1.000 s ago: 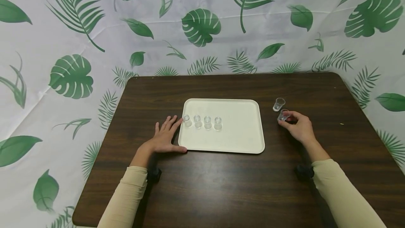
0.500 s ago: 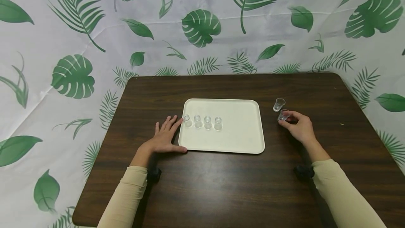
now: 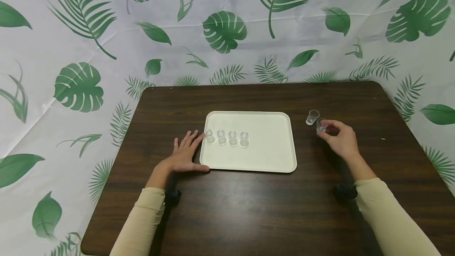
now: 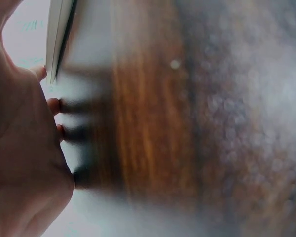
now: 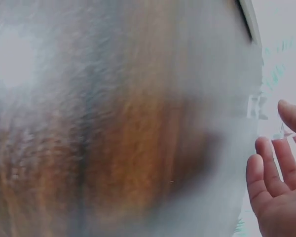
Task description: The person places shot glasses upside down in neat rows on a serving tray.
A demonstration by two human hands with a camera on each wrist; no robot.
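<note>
The left hand (image 3: 182,156) lies with spread fingers at the left edge of the white tray (image 3: 263,157); its thumb touches the near left corner. In the left wrist view the palm (image 4: 27,133) is beside the tray's rim (image 4: 58,34). Small clear cups stand in a row on the tray, among them one at the right end (image 3: 244,139). Right of the tray, the right hand (image 3: 342,139) pinches a clear cup (image 3: 321,125) between thumb and fingers. Another clear cup (image 3: 312,117) stands just behind and left of it. The right wrist view shows the right hand's curved fingers (image 5: 281,173).
A dark wooden table (image 3: 227,212) holds everything. Behind it and at both sides hangs a white cloth (image 3: 192,3) printed with green leaves. Dark bands sit at both wrists, under the sleeves.
The right hand has shifted slightly right and away from the body with its cup, which is now more upright. The left hand and the tray cups have kept their places.
</note>
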